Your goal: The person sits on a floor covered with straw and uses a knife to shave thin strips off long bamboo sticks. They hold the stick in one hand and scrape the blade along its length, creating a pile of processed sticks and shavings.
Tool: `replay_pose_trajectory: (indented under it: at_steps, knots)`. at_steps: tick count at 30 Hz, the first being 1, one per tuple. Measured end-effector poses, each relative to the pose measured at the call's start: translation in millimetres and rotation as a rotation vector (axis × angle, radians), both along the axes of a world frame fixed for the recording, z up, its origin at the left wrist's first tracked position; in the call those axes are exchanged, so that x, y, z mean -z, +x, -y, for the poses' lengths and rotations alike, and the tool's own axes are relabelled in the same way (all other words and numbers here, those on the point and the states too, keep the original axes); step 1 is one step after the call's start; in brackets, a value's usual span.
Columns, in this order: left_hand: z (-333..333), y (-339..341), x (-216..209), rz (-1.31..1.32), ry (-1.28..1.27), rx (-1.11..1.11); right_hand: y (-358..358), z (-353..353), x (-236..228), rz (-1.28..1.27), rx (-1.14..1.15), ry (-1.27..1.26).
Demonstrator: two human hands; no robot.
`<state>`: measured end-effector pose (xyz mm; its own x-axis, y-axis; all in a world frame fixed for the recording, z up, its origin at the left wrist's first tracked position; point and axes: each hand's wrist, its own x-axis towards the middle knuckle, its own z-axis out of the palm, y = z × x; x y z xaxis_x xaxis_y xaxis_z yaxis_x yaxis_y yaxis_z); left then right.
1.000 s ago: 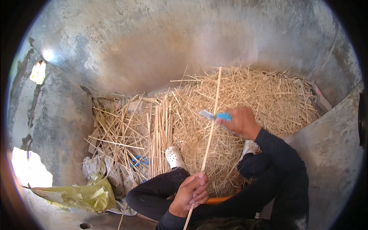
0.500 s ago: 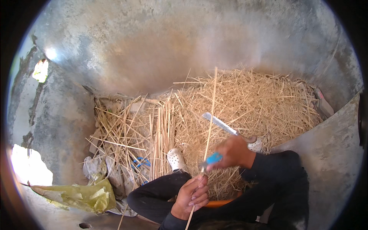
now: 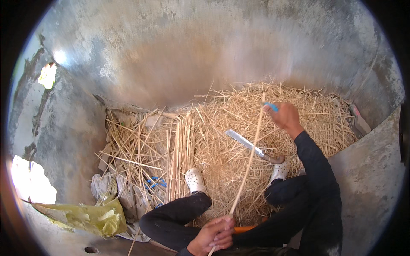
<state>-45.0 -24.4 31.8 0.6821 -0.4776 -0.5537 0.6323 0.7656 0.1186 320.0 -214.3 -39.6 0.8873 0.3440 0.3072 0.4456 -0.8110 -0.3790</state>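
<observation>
My left hand [image 3: 214, 235] is closed around the lower part of a long, pale bamboo strip [image 3: 245, 171], low in front of my lap. The strip slants away from me, up and to the right. Near its far end my right hand [image 3: 285, 116] grips a small blue-handled tool [image 3: 270, 106] against or right beside the strip. The tool's working end is too small and blurred to make out. Under the middle of the strip, a large knife [image 3: 244, 141] with a wooden handle lies on the shavings.
Curly shavings [image 3: 316, 123] cover the floor ahead. Left of them lie a row of split strips [image 3: 181, 155] and a tangle of loose sticks [image 3: 132, 147]. A yellowish sack [image 3: 96, 218] and a blue thing [image 3: 157, 182] are at left. Concrete walls [image 3: 188, 47] surround me; my white clogs [image 3: 195, 181] stand among the shavings.
My right hand has moved up and away along the strip with the blue-handled tool, from near my left hand to its far end. The strip leans further right; my left hand is slightly lower.
</observation>
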Motion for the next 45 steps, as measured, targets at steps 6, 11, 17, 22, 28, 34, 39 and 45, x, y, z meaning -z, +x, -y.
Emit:
replay_pose_trajectory:
  at_steps: [6, 11, 17, 22, 28, 34, 39, 45]
  knots:
    - [-2.3, -10.7, 0.8, 0.034, 0.275, -0.018, 26.9, 35.8, 1.8, -0.192, 0.21, 0.15]
    - [-13.1, 20.6, 3.1, 0.214, 0.522, -0.105, -124.6, -40.3, -4.0, -0.075, -0.503, 0.135]
    - [-2.6, 23.4, -15.4, 0.257, 0.593, -0.087, -147.9, -44.1, -30.7, 0.11, -0.551, 0.134]
    - [0.9, 21.8, -17.4, 0.25, 0.66, -0.05, -149.3, -48.7, -20.4, 0.183, -0.632, 0.127]
    - [1.5, 21.5, -18.4, 0.261, 0.554, -0.101, -123.6, -38.9, -15.0, 0.135, -0.45, 0.162]
    - [3.6, 10.3, -12.8, 0.226, 0.48, -0.107, -134.8, -42.3, -16.4, 0.162, -0.529, 0.099]
    - [14.6, -2.4, -20.2, 0.239, 0.482, 0.024, -64.2, -19.3, -16.7, -0.036, -0.149, 0.02]
    - [0.9, 3.9, -12.3, 0.23, 0.309, -0.127, -160.3, -37.2, -32.6, 0.126, -0.694, 0.162]
